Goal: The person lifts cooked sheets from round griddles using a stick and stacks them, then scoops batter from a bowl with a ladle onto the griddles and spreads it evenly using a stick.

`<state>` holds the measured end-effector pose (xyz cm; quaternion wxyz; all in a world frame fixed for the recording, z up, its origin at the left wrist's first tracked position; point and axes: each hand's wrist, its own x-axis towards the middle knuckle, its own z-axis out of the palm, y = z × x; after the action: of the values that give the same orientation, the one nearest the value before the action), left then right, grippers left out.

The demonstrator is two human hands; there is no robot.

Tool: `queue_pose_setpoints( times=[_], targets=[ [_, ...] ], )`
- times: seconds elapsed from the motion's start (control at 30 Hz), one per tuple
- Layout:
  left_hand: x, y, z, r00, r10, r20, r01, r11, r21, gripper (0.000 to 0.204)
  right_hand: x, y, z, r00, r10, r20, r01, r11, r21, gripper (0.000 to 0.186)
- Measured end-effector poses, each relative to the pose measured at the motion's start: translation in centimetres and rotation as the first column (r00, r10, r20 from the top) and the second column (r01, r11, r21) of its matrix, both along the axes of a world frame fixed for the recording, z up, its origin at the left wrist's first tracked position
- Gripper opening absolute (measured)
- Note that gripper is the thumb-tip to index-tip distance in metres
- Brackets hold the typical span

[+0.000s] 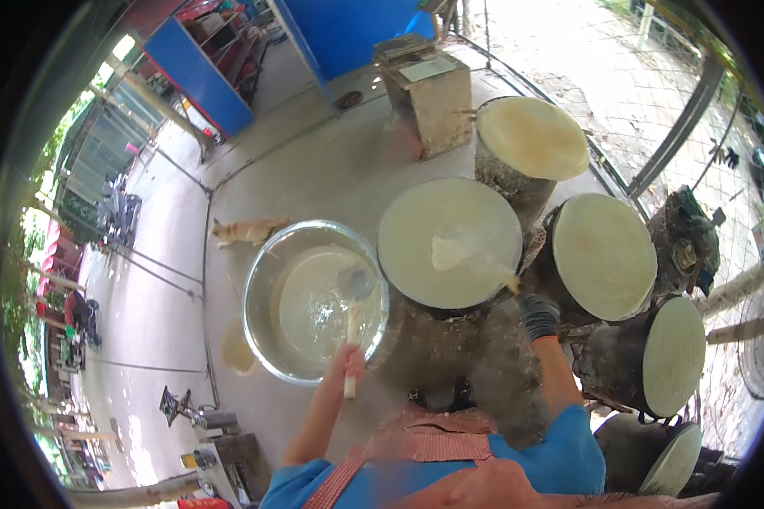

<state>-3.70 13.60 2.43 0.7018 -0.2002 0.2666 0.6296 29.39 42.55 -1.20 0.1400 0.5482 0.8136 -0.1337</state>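
My left hand [346, 363] is closed round the pale handle of a ladle [353, 316]. The ladle's round bowl is over the near right part of a large metal basin [250, 335] of off-white batter [304, 293]. My right hand [537, 316], in a dark grey glove, is closed at the right edge of a round griddle [390, 276] coated with pale batter. From the glove a motion-blurred long-handled tool reaches over that griddle; its flat, pale head [448, 253] lies at the middle of the coating. The glove hides the handle's near end.
More round griddles, each bearing a pale sheet, stand to the right: one far [532, 136], one close by [604, 254], others nearer [675, 356] [675, 458]. A boxy stand [429, 106] is behind. A cat [248, 231] lies left of the basin.
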Motion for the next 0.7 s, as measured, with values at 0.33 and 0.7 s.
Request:
queue_pose_setpoints(
  times=[0.33, 0.7],
  targets=[
    [5.7, 12.2, 2.3, 0.878, -0.134, -0.459, 0.088, 0.989, -0.121, 0.02, 4.7, -7.1, -11.7, 0.796, -0.159, -0.584, 0.298, 0.943, 0.149, 0.027],
    [6.6, 0.2, 2.7, 0.907, -0.219, -0.359, 0.192, 0.975, -0.111, 0.011, -1.7, -18.4, -2.2, 0.963, 0.037, -0.266, 0.034, 0.966, 0.257, 0.037]
  ],
)
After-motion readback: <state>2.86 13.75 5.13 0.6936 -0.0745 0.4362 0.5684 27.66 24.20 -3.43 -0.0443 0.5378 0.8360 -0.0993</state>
